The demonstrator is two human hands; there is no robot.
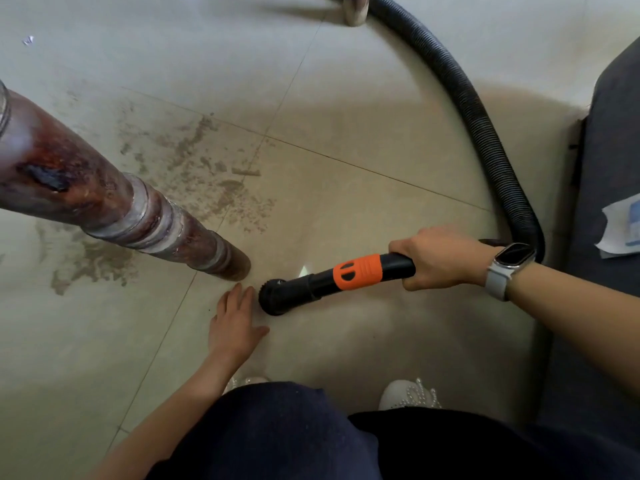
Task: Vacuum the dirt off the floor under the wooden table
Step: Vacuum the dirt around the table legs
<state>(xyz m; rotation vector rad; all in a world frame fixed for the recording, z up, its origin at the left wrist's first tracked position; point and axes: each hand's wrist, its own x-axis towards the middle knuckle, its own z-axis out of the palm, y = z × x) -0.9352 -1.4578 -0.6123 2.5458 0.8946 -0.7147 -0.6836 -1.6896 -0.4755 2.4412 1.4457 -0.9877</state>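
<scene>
The tiled floor [346,140] carries brown dirt [204,168] beside and beyond the worn wooden table leg [114,206], with a black ribbed hose [485,133] curving along its right side. The right hand [440,258] has its grip closed around the vacuum nozzle [332,280], whose round head meets the floor near the leg's foot. The left hand [235,323] lies flat, fingers straight, just beside that head.

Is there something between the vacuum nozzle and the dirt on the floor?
Partly. The table leg blocks the dirt patch behind it. Toward the larger patch, nothing visible stands before the nozzle.
</scene>
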